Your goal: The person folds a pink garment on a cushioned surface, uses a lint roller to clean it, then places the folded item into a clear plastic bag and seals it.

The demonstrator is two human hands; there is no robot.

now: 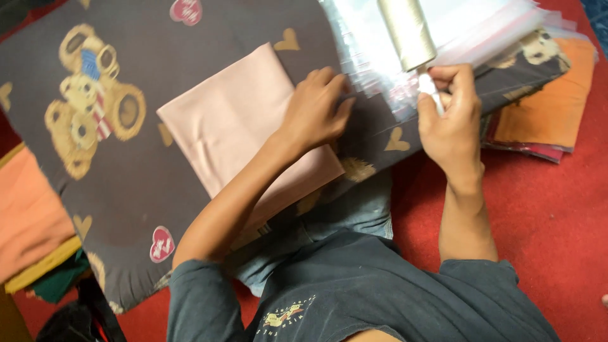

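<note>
I see my left hand (315, 109) flat, fingers spread on the folded pale pink cloth (244, 136) beside the clear plastic bags (373, 57); my right hand (451, 114) pinches the cream roller's white handle (429, 87).

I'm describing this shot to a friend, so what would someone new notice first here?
Probably the dark teddy-bear print board across the person's lap, with a folded pale pink cloth lying on it. The left hand rests at the cloth's upper corner, fingers touching a stack of clear plastic bags, while the right hand pinches the bags' edge below a shiny roll. All of it sits over a red carpet.
</note>
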